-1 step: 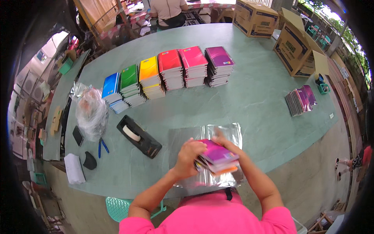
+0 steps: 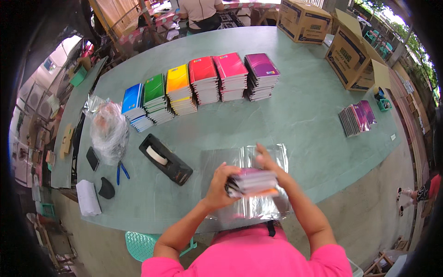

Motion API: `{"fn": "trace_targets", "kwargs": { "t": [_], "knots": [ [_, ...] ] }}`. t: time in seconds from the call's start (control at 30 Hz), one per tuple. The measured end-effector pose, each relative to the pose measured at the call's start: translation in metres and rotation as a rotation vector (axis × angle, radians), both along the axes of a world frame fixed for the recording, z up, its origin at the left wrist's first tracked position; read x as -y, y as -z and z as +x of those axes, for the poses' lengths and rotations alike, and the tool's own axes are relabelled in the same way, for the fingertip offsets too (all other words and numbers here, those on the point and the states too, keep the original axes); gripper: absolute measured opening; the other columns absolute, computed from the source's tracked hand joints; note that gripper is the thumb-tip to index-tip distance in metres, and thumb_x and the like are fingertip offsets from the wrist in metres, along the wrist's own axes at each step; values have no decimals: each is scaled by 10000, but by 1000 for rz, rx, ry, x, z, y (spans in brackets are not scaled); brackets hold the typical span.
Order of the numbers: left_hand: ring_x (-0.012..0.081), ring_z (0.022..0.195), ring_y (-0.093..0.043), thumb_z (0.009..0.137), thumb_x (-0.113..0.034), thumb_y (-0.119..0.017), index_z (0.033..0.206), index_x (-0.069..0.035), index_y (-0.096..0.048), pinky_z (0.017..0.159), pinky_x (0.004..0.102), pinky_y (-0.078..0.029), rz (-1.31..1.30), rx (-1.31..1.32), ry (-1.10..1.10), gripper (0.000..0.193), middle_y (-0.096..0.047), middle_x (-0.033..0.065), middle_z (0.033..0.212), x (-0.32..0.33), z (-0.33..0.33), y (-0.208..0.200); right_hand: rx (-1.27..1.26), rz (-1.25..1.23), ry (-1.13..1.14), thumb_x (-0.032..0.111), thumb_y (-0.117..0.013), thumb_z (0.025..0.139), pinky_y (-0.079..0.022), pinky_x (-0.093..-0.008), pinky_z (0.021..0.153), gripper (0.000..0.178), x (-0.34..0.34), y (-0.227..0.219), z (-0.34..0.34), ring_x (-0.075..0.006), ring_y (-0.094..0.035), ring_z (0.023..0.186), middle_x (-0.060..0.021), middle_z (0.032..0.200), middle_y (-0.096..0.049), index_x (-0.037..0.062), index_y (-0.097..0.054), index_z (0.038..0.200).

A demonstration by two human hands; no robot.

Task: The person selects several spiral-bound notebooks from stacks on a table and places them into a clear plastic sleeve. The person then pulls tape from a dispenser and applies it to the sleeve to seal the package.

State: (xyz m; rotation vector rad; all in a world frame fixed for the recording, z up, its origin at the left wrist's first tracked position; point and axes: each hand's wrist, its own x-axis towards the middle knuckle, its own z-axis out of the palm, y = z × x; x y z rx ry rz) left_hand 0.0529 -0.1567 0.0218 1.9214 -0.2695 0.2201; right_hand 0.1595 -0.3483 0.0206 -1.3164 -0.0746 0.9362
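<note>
My left hand (image 2: 221, 185) is closed round the left end of a small stack of spiral notebooks (image 2: 253, 183), blurred by motion. A purple cover tops the stack, and an orange edge shows at its bottom. At the stack's right end is my right hand (image 2: 272, 167), its fingers stretched out and pointing away from me; whether the palm touches the notebooks is unclear. Under both hands lies a shiny clear plastic sheet (image 2: 221, 159) on the green table (image 2: 314, 152). Beyond stand piles of notebooks in a row: blue (image 2: 133, 99), green (image 2: 154, 90), yellow (image 2: 178, 81), red (image 2: 203, 71), pink (image 2: 230, 67) and purple (image 2: 262, 67).
Left of the sheet sits a black tape dispenser (image 2: 165, 159). Past it are blue-handled pliers (image 2: 122, 172), crumpled clear plastic (image 2: 108, 134), a phone-like black object (image 2: 92, 158) and white paper (image 2: 88, 198). More purple notebooks (image 2: 357, 118) and cardboard boxes (image 2: 350, 60) stand at right.
The stack in my hands has tilted so that its page edges face me more and its top cover less. My right hand's fingers have straightened away from it.
</note>
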Motion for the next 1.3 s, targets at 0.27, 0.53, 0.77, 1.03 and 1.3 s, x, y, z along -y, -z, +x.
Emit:
{"fn": "trace_targets", "kwargs": {
  "t": [0.27, 0.53, 0.77, 1.03, 1.3],
  "knots": [
    [208, 1070, -480, 511, -140, -876, 1304, -35, -211, 943, 335, -390, -542, -255, -191, 1040, -446, 115, 1171, -1, -9, 47, 431, 62, 349, 218, -881, 513, -423, -329, 914, 973, -44, 37, -67, -213, -489, 1085, -134, 1152, -481, 23, -302, 1269],
    [244, 1097, -465, 527, -203, -856, 1287, -48, -320, 955, 356, -367, -97, -111, -59, 943, -447, 133, 1170, -23, -32, 44, 518, 62, 186, 312, -911, 385, -378, -354, 955, 1123, -26, 33, -81, -247, -464, 1127, -126, 1205, -456, 68, -309, 1301],
    [316, 1145, -460, 590, -73, -741, 1139, -75, -451, 1009, 414, -317, -156, 110, -206, 621, -486, 152, 1177, 25, -24, 64, 860, 105, 106, 75, -683, 682, -309, -365, 1023, 514, 3, 62, -54, -269, -434, 1189, -136, 1209, -501, 54, -493, 1159],
    [339, 1161, -450, 614, -118, -764, 1167, -62, -440, 1013, 435, -319, -16, 212, -90, 643, -473, 182, 1209, 24, -26, 52, 916, 32, -20, 116, -702, 691, -247, -399, 1064, 612, 30, 44, -56, -327, -329, 1281, -149, 1344, -395, 82, -438, 1242],
    [234, 1005, -530, 553, -97, -831, 1242, -61, -314, 878, 344, -434, -229, -241, -260, 862, -496, 131, 1124, 36, -6, 57, 629, -35, 281, 219, -887, 485, -405, -307, 926, 857, -7, 41, -62, -169, -544, 1019, -72, 1086, -573, 36, -427, 1185]
  ]
}}
